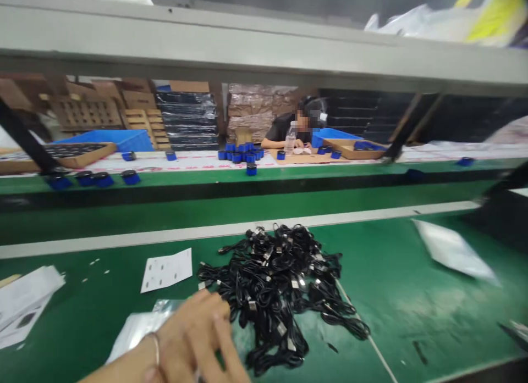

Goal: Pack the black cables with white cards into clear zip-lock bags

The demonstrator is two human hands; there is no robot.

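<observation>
My left hand (202, 336) reaches in from the bottom left, a thin bracelet (155, 347) on its wrist. The fingers bend downward and run off the lower edge. A small pale bit shows between them, but I cannot make out what it is. Just right of the hand lies a heap of coiled black USB cables (276, 284) with silvery plugs. Under the wrist is a stack of clear plastic bags (134, 331), partly covered by the arm. My right hand is outside the picture.
A printed sheet (167, 270) lies behind the hand, more papers (25, 306) at the left, and a white packet (454, 251) at the right. A shelf beam (264, 42) crosses above. Beyond, blue round pieces (243, 152) stand near a seated person (289, 130).
</observation>
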